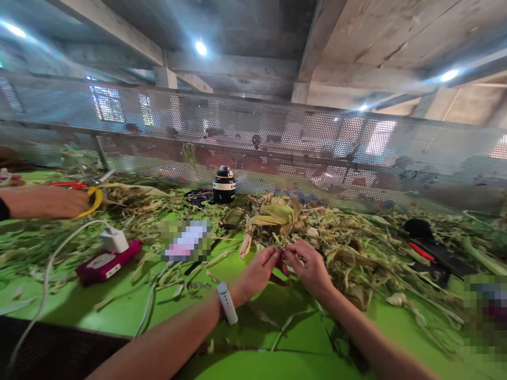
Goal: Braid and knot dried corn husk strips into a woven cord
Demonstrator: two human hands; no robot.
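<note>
Both my hands meet over the green table (119,301), just in front of a heap of dried plant stems and husks (277,216). My left hand (261,269), with a white band on its wrist, pinches a thin stem with fingers and thumb. My right hand (309,266) is closed on the same thin stem, fingertips touching those of the left hand. What exactly lies between the fingertips is small and hard to make out.
A co-worker's hand (59,201) at the far left holds yellow-handled scissors (93,200). A magenta power bank (106,264) with a white charger and cable lies left of centre. A dark round jar (224,184) stands near the perforated metal fence (277,137). Black tools (431,253) lie at right.
</note>
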